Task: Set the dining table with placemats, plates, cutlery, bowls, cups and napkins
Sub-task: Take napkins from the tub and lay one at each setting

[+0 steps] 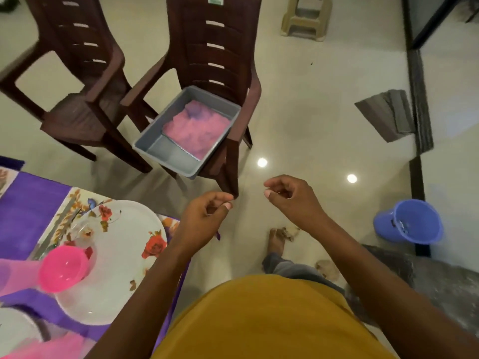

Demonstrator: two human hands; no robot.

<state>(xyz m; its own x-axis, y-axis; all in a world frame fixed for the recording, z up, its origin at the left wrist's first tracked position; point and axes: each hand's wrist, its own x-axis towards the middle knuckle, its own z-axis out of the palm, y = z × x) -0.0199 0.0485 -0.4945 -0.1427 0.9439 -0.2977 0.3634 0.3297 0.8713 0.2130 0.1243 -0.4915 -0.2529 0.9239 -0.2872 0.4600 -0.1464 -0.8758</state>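
Napkins were what the setting lacked, by my judgement: at far left your counter [28, 203], under its purple cloth, already carried a floral placemat [77, 195], a flowered plate [124, 255] lying on it, and a pink bowl [62, 268] resting on the plate's near left edge. Further right, a grey tub [155, 149] sat on the seat of the nearer brown chair [217, 60], with a folded pink cloth [199, 128] inside, likely the napkins. Your left hand [204, 216] and right hand [293, 198] hung between counter and chair, fingers loosely curled, gripping nothing. To do it well, you needed to reach into the tub, pinch only the top layer, and lift it straight so the tub did not slide off the seat. Rightward lay pale glossy floor tiles reflecting two ceiling lights, a grey mat [386, 115], and a blue bucket [409, 221].
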